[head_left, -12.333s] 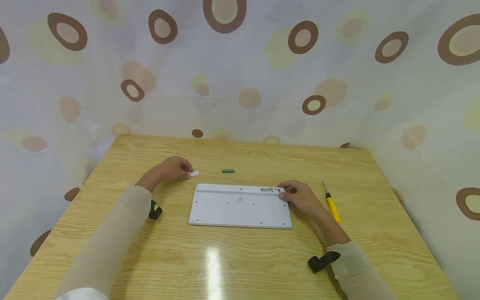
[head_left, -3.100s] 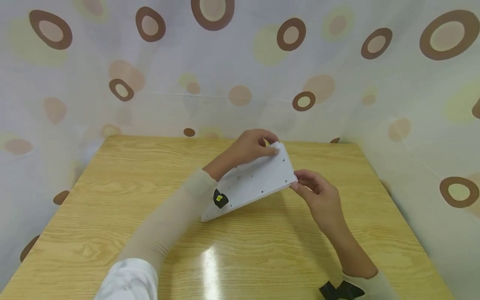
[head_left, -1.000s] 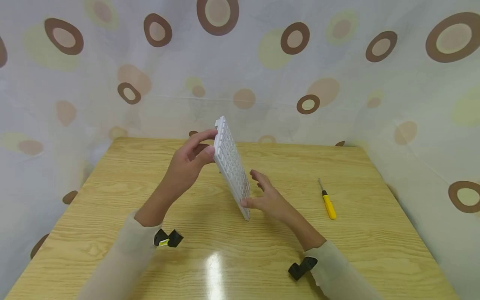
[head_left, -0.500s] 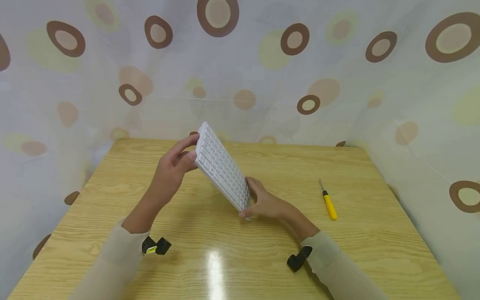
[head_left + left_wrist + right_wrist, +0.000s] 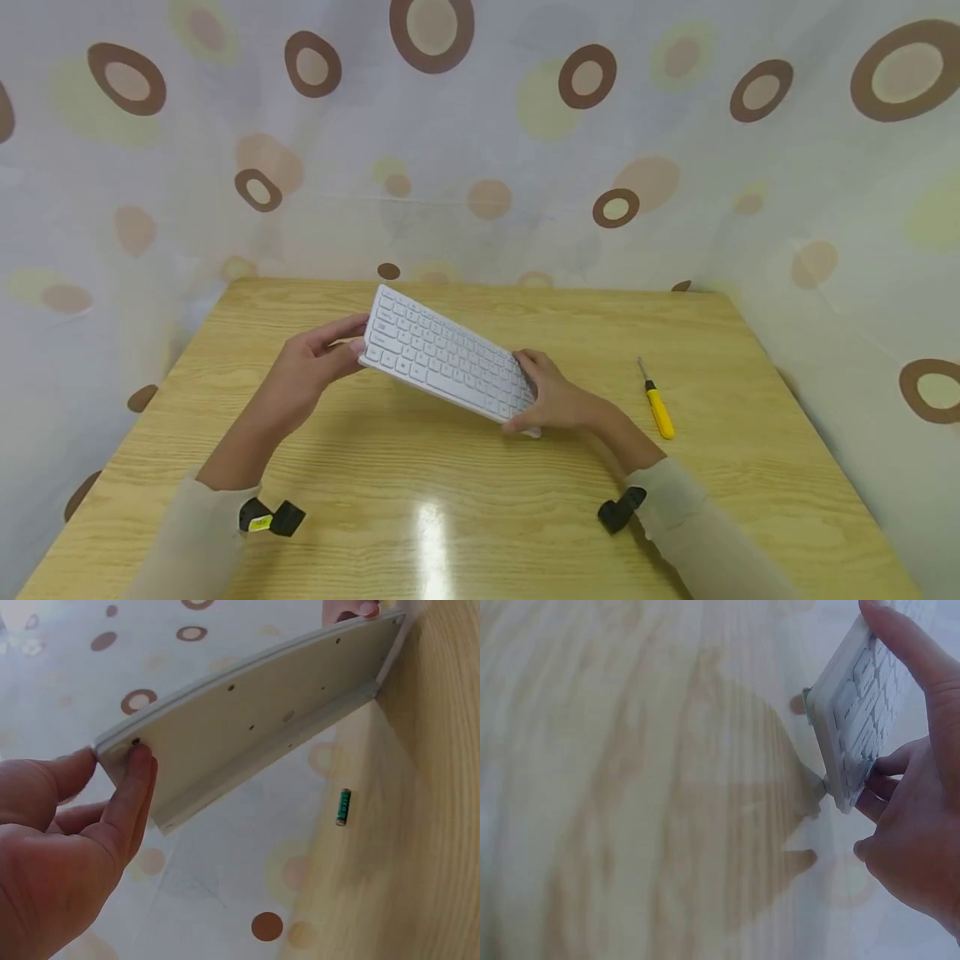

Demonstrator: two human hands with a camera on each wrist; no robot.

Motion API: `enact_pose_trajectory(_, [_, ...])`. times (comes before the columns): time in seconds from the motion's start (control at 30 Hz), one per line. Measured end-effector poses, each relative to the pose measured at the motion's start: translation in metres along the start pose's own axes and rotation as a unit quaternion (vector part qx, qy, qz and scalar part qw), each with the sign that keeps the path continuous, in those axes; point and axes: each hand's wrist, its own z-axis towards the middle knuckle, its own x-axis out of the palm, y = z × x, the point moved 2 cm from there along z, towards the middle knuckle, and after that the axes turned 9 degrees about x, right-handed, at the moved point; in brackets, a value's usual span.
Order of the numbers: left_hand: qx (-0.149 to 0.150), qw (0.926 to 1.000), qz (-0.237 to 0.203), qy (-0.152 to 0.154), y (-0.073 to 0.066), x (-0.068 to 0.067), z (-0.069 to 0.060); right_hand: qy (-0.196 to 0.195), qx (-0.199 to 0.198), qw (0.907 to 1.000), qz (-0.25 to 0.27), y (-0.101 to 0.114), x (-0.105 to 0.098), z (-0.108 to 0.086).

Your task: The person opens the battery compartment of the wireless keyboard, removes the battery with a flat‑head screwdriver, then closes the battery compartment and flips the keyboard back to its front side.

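Observation:
A white keyboard [image 5: 450, 358] is held tilted above the wooden table, its keys facing me and its left end higher. My left hand [image 5: 300, 375] pinches that raised end between thumb and fingers. At the lower right end, my right hand [image 5: 558, 400] grips the keyboard across its long edges. The left wrist view shows the pale underside [image 5: 247, 712] with several small screw holes. A green AAA-size battery [image 5: 343, 807] lies on the table behind the keyboard, which hides it in the head view.
A screwdriver with a yellow handle [image 5: 660, 412] lies to the right of my right hand. The wooden table [image 5: 480, 517] ends at a patterned cloth [image 5: 480, 150] at the back and sides.
Earlier the keyboard lay underside up with its battery compartment uncovered and my left hand at a small white cover. Lately it has turned keys toward me, its left end coming down leftward; my right hand took hold.

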Motion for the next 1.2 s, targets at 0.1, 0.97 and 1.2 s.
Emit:
enact_pose_trajectory(0.1, [-0.039,0.9992,0.006,0.001,0.015,-0.004,-0.010,-0.008,0.005,0.9996,-0.029,-0.003,-0.004,-0.002])
enact_pose_trajectory(0.97, [-0.148,0.9769,0.152,0.024,0.093,0.018,-0.022,-0.016,0.021,0.9970,-0.072,-0.018,-0.008,-0.019])
enact_pose_trajectory(1.2, [-0.120,0.9754,0.178,0.051,0.093,0.024,-0.014,-0.022,0.025,0.9977,-0.059,-0.019,-0.008,-0.027])
